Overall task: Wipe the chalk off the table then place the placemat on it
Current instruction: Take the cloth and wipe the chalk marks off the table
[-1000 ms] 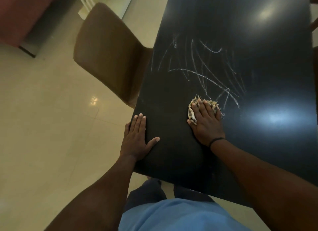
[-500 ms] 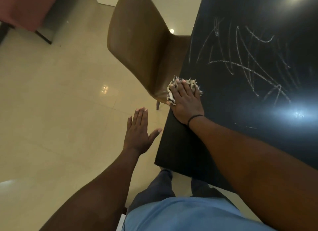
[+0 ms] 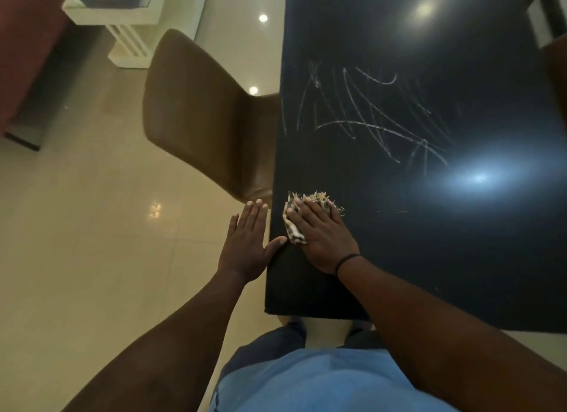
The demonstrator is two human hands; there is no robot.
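just right hand [image 3: 322,237] on cloth [image 3: 294,227]

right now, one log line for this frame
stage: wiping | right hand: presses cloth on table | left hand: open at edge | chalk marks: remain

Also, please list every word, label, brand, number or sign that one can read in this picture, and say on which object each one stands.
None can be read.
Chalk marks on the black table: crossing scribbled lines only, no clear letters or numbers.
Cloth under the right hand: a checked pattern, no print.
Brown chair and white stand: no label visible.
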